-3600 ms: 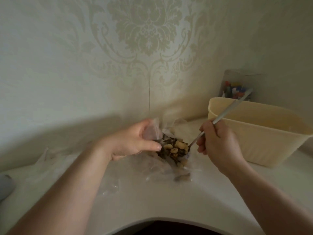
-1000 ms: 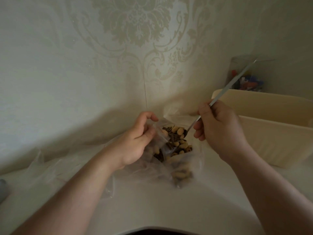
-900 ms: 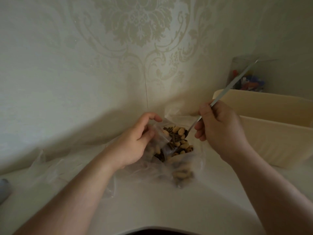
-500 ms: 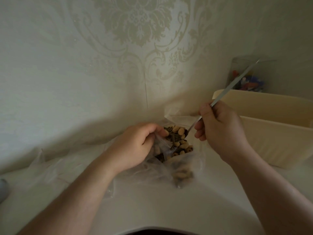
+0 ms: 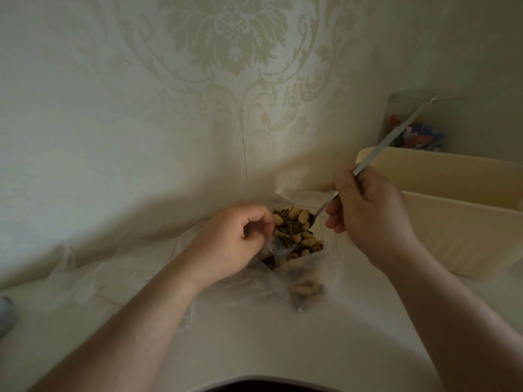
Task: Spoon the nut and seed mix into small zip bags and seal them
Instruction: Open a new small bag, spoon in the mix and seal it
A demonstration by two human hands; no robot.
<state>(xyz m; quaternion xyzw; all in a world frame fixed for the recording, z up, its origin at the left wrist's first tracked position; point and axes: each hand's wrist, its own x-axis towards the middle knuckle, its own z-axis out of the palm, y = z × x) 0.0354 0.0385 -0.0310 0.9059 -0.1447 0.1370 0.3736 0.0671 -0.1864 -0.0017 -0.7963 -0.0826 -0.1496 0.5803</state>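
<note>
A clear small zip bag (image 5: 307,274) stands partly filled on the white counter at centre. My left hand (image 5: 235,244) pinches the bag's left rim with curled fingers and holds its mouth apart. My right hand (image 5: 368,219) grips the long metal spoon (image 5: 393,137); its handle points up and right. The spoon's bowl sits at the bag's mouth, heaped with the nut and seed mix (image 5: 294,224): pale nuts and dark striped seeds. More mix lies at the bag's bottom.
A cream plastic tub (image 5: 452,222) stands right of the bag against the wall. Behind it is a clear container (image 5: 416,128) with colourful small items. Loose clear plastic (image 5: 93,278) lies on the counter at left. The patterned wall is close behind.
My left fingers have curled down from an opened pose onto the bag's rim. The loaded spoon stays at the bag's mouth, hardly moved.
</note>
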